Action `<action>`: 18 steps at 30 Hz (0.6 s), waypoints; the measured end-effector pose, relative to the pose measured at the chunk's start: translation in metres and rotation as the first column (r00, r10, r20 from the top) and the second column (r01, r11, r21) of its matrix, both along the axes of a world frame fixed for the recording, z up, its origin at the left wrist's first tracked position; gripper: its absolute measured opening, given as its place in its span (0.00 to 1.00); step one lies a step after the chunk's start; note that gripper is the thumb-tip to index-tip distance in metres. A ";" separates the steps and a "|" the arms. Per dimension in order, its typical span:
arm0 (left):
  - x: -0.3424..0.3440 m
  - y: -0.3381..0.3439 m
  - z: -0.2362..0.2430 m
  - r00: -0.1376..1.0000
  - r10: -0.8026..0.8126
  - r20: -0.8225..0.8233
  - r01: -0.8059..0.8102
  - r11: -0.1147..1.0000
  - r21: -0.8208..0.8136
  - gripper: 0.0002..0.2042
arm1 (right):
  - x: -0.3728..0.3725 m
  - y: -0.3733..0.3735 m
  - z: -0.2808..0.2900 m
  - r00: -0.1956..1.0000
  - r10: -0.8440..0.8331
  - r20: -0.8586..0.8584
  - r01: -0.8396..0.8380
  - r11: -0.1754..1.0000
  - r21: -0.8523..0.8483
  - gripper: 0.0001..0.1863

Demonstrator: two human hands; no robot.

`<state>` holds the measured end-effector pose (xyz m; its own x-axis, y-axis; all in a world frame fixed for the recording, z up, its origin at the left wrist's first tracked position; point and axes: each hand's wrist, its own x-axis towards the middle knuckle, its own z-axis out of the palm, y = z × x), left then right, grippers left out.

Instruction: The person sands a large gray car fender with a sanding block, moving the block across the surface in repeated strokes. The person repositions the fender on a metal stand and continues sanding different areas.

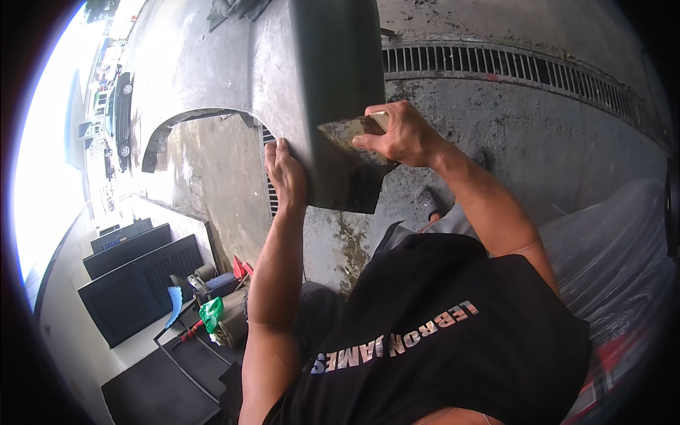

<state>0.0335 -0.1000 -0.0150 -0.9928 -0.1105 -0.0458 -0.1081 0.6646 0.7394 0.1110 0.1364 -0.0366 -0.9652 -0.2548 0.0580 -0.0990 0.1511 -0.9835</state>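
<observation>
A large grey car fender (265, 78) with a curved wheel arch fills the upper middle of the head view. Its near side face is dark grey-green and ends in an angled lower corner. My left hand (287, 177) grips the fender's edge beside the wheel arch, fingertips on the pale face. On the dark face, a rough patch (347, 132) shows brown and cream. My right hand (402, 134) pinches a pale flat piece (381, 120) against that patch; whether it is a scraper or a sanding pad I cannot make out.
A slotted metal drain grate (496, 62) crosses the concrete floor. At the lower left, dark panels (145, 283) lean by a wall, near a green plastic bag (211, 313) and several tools. A grey cloth (237, 10) lies on the fender's far end. Clear plastic sheeting (616, 255) hangs at right.
</observation>
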 end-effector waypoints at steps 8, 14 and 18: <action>-0.001 -0.006 -0.008 1.000 0.022 0.015 -0.021 1.000 -0.004 0.20 | 0.040 0.027 -0.050 0.913 -0.320 0.253 0.374 0.905 -0.204 0.13; -0.004 -0.001 -0.003 0.999 0.034 -0.020 -0.036 0.989 -0.141 0.24 | 0.052 0.043 -0.146 0.747 -0.488 0.451 0.654 0.659 -0.370 0.16; 0.003 0.018 0.003 0.972 -0.075 -0.221 0.003 0.951 -0.309 0.30 | 0.042 0.029 -0.143 0.757 -0.466 0.457 0.653 0.549 -0.522 0.17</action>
